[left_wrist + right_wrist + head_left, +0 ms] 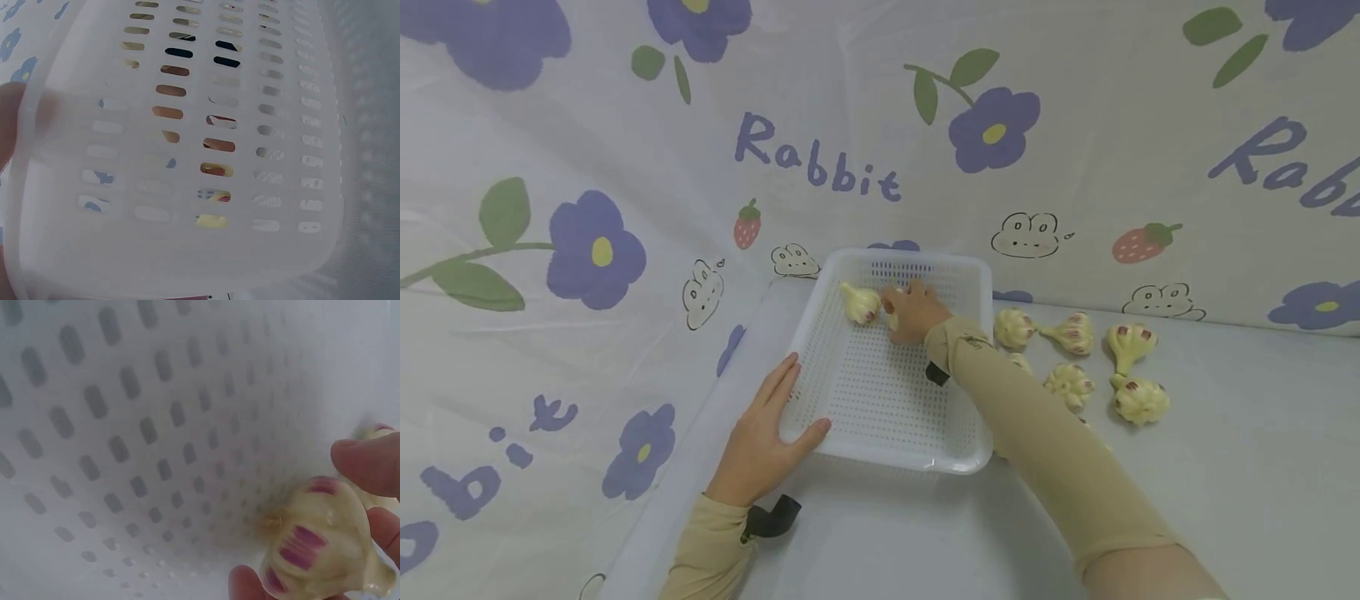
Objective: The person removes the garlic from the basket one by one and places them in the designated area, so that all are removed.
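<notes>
A white perforated plastic basket (880, 461) stands in front of me. Inside it, toward the far end, my right hand (916, 312) holds a garlic bulb (312, 540), pale yellow with purple patches, between thumb and fingers near the basket floor. Another garlic bulb (861, 305) lies to its left in the basket. My left hand (765, 437) rests against the basket's near left corner, its fingers straight along the left side and the thumb at the front rim. Through the slots of the basket wall (156, 250), the left wrist view gives only glimpses of the right hand and garlic.
Right of the basket, several more garlic bulbs (1070, 386) lie on the white table (1247, 433); the right sleeve (1037, 442) hides some of them. A cloth (850, 100) printed with flowers and rabbits hangs behind and at the left.
</notes>
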Available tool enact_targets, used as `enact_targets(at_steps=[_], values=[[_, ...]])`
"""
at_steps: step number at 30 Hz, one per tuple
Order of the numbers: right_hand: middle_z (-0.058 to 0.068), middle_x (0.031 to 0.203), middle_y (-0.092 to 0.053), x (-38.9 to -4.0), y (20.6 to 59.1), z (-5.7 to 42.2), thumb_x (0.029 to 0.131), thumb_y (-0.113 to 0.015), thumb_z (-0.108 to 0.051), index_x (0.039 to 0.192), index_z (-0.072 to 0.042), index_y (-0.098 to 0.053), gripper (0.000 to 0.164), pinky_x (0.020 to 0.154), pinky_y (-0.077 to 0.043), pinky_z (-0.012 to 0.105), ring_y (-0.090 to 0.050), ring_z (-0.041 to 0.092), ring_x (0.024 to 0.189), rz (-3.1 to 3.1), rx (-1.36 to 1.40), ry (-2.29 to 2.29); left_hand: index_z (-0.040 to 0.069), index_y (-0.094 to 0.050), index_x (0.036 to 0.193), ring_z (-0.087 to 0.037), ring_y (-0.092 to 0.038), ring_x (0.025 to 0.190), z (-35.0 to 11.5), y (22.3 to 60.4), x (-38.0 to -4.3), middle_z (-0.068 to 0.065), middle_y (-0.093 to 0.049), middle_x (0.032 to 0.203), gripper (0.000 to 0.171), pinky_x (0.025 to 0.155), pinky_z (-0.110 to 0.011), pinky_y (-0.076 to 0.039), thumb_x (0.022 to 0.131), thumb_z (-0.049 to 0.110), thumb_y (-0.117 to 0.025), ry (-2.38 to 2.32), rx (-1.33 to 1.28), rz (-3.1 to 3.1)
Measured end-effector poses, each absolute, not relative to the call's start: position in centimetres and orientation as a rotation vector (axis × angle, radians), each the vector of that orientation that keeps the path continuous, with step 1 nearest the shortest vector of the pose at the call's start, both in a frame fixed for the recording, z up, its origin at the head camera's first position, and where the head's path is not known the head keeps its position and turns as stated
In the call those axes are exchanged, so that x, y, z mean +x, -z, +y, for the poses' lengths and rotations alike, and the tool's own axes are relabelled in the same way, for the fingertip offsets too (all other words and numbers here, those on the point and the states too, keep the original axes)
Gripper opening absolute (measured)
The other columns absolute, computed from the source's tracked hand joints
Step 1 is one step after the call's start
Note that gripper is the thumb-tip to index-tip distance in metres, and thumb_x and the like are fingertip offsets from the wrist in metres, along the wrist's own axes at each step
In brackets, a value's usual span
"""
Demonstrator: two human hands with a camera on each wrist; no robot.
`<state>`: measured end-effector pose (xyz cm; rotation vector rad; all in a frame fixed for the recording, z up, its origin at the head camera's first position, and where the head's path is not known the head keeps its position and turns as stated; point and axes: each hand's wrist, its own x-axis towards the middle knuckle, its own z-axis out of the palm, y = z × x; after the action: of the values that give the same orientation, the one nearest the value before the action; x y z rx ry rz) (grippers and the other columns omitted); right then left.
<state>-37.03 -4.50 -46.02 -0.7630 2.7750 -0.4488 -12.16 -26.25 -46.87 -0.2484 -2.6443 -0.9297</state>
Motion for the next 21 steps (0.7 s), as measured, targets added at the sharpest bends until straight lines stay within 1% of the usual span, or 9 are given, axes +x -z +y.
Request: enact_targets(at_steps=[3, 8, 11, 17, 21], values=[[0.022, 0.128, -0.046, -36.88, 46.0, -4.6, 0.088, -0.076, -0.013, 0.119, -0.017, -0.055, 0.038, 0.089, -0.052, 0.047, -0.049, 0.039, 0.113, 2.775, -0.765, 0.409, 0.006, -0.036, 0.162, -0.025, -0.037, 0.154, -26.25, 46.83, -12.23, 0.0, -0.032, 0.171, 0.087, 0.12, -0.051, -0.04, 0.093, 0.044, -0.074, 0.917, -0.253, -2.646], [0.024, 0.133, -0.046, -36.68, 45.98, -4.86, 0.092, -0.072, -0.011, 0.125, -0.017, -0.06, 0.036, 0.096, -0.052, 0.051, -0.048, 0.043, 0.12, 2.781, -0.775, 0.346, 0.005, -0.037, 0.161, -0.026, -0.038, 0.154, -26.25, 46.64, -12.2, -0.001, -0.032, 0.171, 0.087, 0.12, -0.051, -0.04, 0.093, 0.043, -0.075, 0.914, -0.258, -2.642], [0.024, 0.136, -0.043, -36.62, 46.11, -4.86, 0.094, -0.071, -0.011, 0.125, -0.02, -0.062, 0.034, 0.095, -0.054, 0.051, -0.046, 0.043, 0.123, 2.771, -0.765, 0.336, 0.005, -0.037, 0.161, -0.026, -0.038, 0.154, -26.23, 46.57, -12.12, -0.001, -0.032, 0.171, 0.087, 0.119, -0.052, -0.04, 0.093, 0.043, -0.075, 0.927, -0.253, -2.644], [0.028, 0.14, -0.04, -36.35, 45.87, -4.7, 0.09, -0.076, -0.01, 0.12, -0.019, -0.064, 0.034, 0.097, -0.053, 0.053, -0.043, 0.046, 0.126, 2.748, -0.768, 0.35, 0.006, -0.036, 0.162, -0.026, -0.037, 0.154, -26.18, 46.56, -12.14, -0.001, -0.032, 0.171, 0.087, 0.119, -0.051, -0.04, 0.093, 0.043, -0.074, 0.934, -0.251, -2.651], [0.029, 0.139, -0.041, -36.28, 45.83, -4.62, 0.089, -0.076, -0.01, 0.117, -0.018, -0.064, 0.032, 0.097, -0.052, 0.053, -0.044, 0.047, 0.126, 2.752, -0.786, 0.331, 0.006, -0.036, 0.162, -0.025, -0.037, 0.154, -26.16, 46.63, -12.23, 0.0, -0.032, 0.171, 0.087, 0.119, -0.052, -0.04, 0.093, 0.044, -0.074, 0.932, -0.255, -2.65]])
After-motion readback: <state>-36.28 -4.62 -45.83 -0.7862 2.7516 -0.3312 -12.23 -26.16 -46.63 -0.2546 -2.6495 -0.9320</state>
